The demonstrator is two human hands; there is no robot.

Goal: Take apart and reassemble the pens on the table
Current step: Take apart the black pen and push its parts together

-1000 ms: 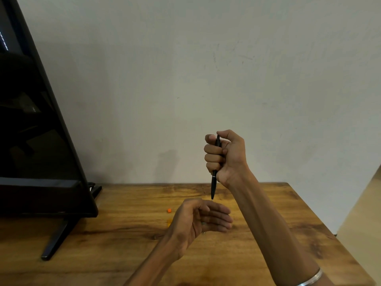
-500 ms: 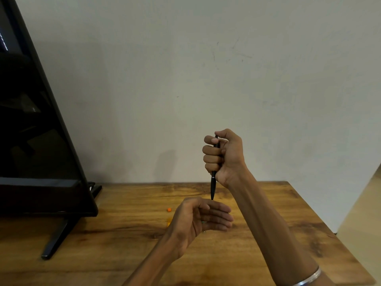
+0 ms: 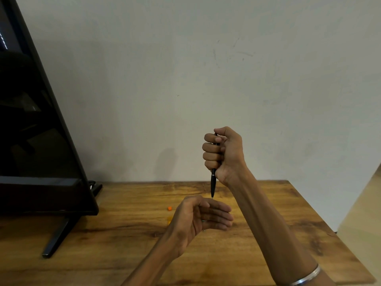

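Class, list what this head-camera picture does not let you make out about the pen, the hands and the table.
- Pen: its upper half is hidden inside the right hand.
- Left hand: palm turned away, so anything in it is hidden.
- Orange bit on the table: too small to identify.
- Screen: cut off by the left edge.

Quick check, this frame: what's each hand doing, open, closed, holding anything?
Left hand: open, cupped under the pen tip; contents cannot be told.
Right hand: closed in a fist on the black pen, tip down.
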